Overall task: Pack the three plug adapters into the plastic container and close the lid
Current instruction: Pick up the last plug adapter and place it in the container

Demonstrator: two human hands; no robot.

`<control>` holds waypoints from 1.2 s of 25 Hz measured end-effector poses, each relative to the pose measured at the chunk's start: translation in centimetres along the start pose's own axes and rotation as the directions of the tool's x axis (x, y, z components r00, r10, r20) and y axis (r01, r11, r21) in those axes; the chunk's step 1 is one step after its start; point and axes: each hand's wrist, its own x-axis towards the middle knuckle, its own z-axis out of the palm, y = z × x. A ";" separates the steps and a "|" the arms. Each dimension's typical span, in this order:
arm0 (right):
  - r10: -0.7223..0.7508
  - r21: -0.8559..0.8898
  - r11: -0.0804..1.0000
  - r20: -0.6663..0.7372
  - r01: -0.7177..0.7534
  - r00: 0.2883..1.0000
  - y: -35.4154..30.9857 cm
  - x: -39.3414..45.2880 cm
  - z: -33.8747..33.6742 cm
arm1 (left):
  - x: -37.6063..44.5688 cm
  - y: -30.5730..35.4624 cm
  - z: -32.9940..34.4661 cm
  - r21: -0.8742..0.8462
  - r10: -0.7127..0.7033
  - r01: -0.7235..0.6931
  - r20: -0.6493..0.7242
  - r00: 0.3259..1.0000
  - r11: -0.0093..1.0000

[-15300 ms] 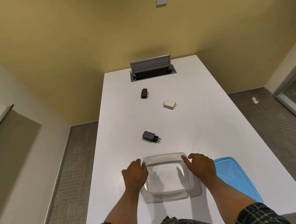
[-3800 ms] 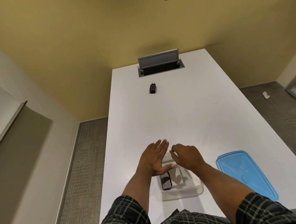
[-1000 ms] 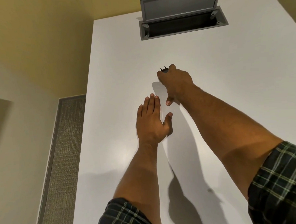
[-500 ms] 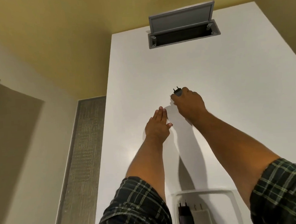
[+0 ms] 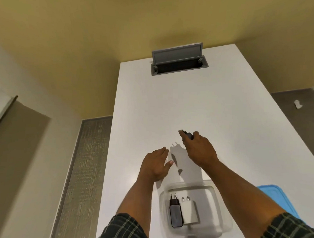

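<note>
The right hand (image 5: pixel 199 151) is raised above the white table (image 5: pixel 215 106), beyond the far rim of the clear plastic container (image 5: pixel 216 197), with its fingers pinched around the third plug adapter (image 5: pixel 188 135) — a small dark one, mostly hidden in the grip. The left hand (image 5: pixel 156 164) hovers low over the table just past the container's far-left corner, palm down, fingers held loosely together, thumb slightly out, holding nothing.

Inside the container two adapters lie side by side against its left wall, pins pointing away from the person: a black adapter (image 5: pixel 175 215) and, touching it on the right, a white adapter (image 5: pixel 188 213). The container's right part looks free. The blue lid (image 5: pixel 277 200) lies on the table just right of the container, partly behind the right forearm.

The step in hand appears to be carrying the last adapter to the container. The next move calls for lowering it into the free space beside the white one, flat enough for the lid to seat — then fetching the lid.
</note>
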 end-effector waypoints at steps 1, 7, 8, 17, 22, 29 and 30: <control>-0.023 -0.007 1.000 -0.027 0.023 0.999 -0.1 -1.4 -0.3 | -1.3 0.7 0.0 0.011 0.024 -0.023 -0.027 0.999 1.000; -0.198 -0.065 0.980 -0.161 0.190 0.967 -0.4 -6.8 -2.0 | -6.8 4.5 0.2 0.076 0.234 -0.228 -0.083 0.969 0.971; -0.206 -0.061 0.978 -0.160 0.198 0.966 -0.5 -7.4 -2.2 | -7.6 4.9 0.3 0.086 0.264 -0.257 -0.082 0.961 0.962; -0.336 -0.037 0.940 0.062 0.339 0.940 -1.2 -12.8 -3.1 | -11.7 4.6 2.4 0.157 0.237 -0.243 0.055 0.970 0.957; -0.330 0.040 0.944 0.086 0.327 0.940 -1.7 -15.8 -2.0 | -12.3 5.3 2.5 0.182 0.207 -0.223 0.105 0.973 0.958; -0.041 0.075 0.997 0.300 0.019 0.953 -3.2 -17.2 1.2 | -12.2 6.5 2.1 0.260 0.163 -0.190 0.124 0.979 0.947; -0.013 0.078 0.997 0.310 -0.012 0.951 -3.3 -17.4 1.7 | -12.1 6.6 2.1 0.268 0.158 -0.186 0.122 0.980 0.946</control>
